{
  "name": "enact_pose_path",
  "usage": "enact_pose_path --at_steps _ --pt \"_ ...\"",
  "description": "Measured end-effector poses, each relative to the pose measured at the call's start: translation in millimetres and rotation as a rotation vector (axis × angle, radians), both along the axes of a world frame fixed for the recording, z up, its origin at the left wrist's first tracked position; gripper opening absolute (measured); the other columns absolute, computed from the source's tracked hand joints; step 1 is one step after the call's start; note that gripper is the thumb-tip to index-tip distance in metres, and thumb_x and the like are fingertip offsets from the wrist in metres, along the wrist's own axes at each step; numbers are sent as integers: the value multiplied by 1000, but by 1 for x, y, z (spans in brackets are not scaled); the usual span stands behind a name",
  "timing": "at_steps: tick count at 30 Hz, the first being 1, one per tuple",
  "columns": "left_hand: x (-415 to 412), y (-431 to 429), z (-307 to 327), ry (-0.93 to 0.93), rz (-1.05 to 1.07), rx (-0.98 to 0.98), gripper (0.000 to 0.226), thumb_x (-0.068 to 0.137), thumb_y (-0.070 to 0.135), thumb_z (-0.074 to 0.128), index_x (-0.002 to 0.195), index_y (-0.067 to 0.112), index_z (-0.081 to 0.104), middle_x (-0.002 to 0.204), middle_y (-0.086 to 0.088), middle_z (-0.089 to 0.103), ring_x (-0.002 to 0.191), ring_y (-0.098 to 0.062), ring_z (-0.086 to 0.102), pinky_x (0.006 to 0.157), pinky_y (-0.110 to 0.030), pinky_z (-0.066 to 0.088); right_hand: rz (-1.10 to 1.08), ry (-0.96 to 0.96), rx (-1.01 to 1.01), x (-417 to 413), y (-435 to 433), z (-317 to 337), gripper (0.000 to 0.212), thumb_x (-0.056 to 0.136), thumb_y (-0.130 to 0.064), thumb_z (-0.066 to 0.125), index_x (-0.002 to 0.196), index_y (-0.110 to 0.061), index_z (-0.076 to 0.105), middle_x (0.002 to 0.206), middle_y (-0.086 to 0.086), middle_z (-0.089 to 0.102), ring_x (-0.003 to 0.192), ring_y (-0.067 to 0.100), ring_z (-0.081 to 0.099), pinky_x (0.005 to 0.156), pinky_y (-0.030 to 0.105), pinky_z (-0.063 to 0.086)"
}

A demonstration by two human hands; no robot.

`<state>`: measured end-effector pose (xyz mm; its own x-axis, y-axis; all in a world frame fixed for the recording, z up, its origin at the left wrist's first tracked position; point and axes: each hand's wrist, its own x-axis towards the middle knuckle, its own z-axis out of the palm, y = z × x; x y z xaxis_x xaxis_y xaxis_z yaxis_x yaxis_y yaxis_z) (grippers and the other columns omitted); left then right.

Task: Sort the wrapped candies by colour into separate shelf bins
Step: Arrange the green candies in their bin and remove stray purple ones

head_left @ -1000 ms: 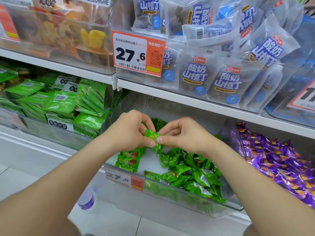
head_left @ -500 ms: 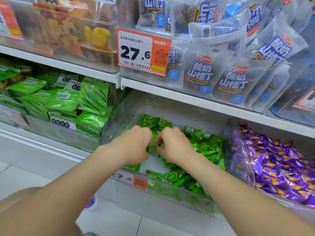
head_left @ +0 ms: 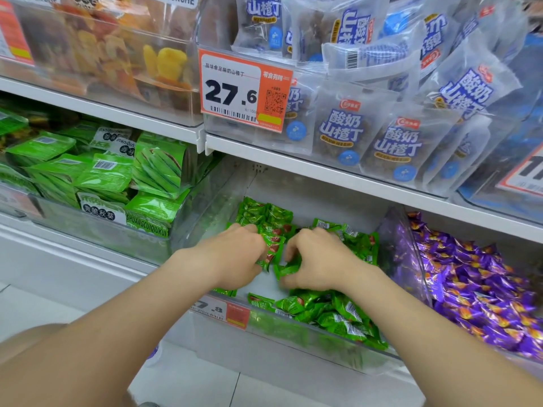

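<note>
A clear shelf bin (head_left: 293,336) on the lower shelf holds several green wrapped candies (head_left: 338,315). Both my hands are down inside it. My left hand (head_left: 235,257) lies knuckles up with its fingers curled round green candies (head_left: 271,245) at the middle of the bin. My right hand (head_left: 314,257) is beside it, fingers curled, pinching a green candy (head_left: 286,268) just above the bin floor. The fingertips of both hands are partly hidden by wrappers. To the right, a second clear bin (head_left: 411,259) is heaped with purple wrapped candies (head_left: 476,286).
Left of the green candy bin sits a bin of green okra snack packets (head_left: 152,171). The shelf above carries blue-and-white hawthorn packets (head_left: 393,142) behind an orange 27.6 price tag (head_left: 245,89), and dried fruit (head_left: 164,63) at upper left. White floor tiles (head_left: 205,386) lie below.
Both hands have dropped from holding one green candy above the bin to deep inside it, and have parted slightly among the candies. The camera has moved closer to the shelf.
</note>
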<state>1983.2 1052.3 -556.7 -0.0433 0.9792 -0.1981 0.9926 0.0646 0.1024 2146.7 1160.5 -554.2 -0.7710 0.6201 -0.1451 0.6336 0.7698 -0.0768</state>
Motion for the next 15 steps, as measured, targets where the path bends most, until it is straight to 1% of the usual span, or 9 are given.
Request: enact_pose_path --at_steps 2,4,6,7,8,10,12,14,15 --pt "1 -1 1 4 -1 -1 29 102 34 56 126 24 69 121 -9 51 121 -35 51 102 -44 47 33 -78 58 -6 -2 -9 41 68 -48 81 104 -31 72 101 -4 66 109 24 55 90 41 41" --pt "1 -1 1 5 3 -17 30 103 34 55 127 25 69 120 -8 50 120 -35 50 102 -45 47 48 -130 101 -11 -2 -13 35 70 -39 80 102 -29 71 98 -1 65 107 27 54 84 41 33" --pt "1 0 -1 4 2 -34 31 103 35 55 130 25 67 122 -8 49 121 -36 50 102 -48 46 29 -146 118 -11 0 -11 25 69 -37 81 87 -27 66 90 -1 62 100 27 50 84 42 31" --pt "1 0 -2 10 -2 -42 32 103 35 55 131 25 66 122 -9 48 122 -36 50 103 -48 46 7 -149 107 -10 1 -10 24 68 -36 80 78 -26 61 86 0 59 97 27 48 87 42 32" --pt "1 0 -2 19 -4 -51 33 103 35 55 133 25 65 123 -9 48 122 -37 49 104 -49 45 -22 -139 93 -10 2 -8 24 69 -35 79 76 -25 59 84 0 58 97 28 49 91 43 35" --pt "0 -1 -2 25 -5 -59 34 103 35 55 134 27 65 125 -9 48 123 -37 49 105 -50 44 -91 -56 70 -6 6 -4 24 70 -37 77 86 -23 67 91 1 64 101 28 55 98 44 40" --pt "-1 -2 0 18 -6 -31 35 103 36 56 136 29 64 125 -8 49 123 -35 49 106 -48 44 -176 93 32 0 12 2 28 72 -39 76 92 -20 73 94 1 70 101 27 61 96 39 48" --pt "-1 -2 2 2 -7 85 38 99 37 62 136 28 63 123 -6 52 120 -33 53 103 -45 46 -218 268 -51 7 17 6 28 78 -42 77 97 -21 73 96 -3 72 99 21 63 91 33 51" --pt "-1 -1 3 -41 4 175 43 97 37 66 138 27 60 123 -5 54 119 -31 56 101 -44 48 -211 349 -111 10 18 7 28 81 -43 78 101 -23 72 96 -7 72 96 16 63 88 30 51"
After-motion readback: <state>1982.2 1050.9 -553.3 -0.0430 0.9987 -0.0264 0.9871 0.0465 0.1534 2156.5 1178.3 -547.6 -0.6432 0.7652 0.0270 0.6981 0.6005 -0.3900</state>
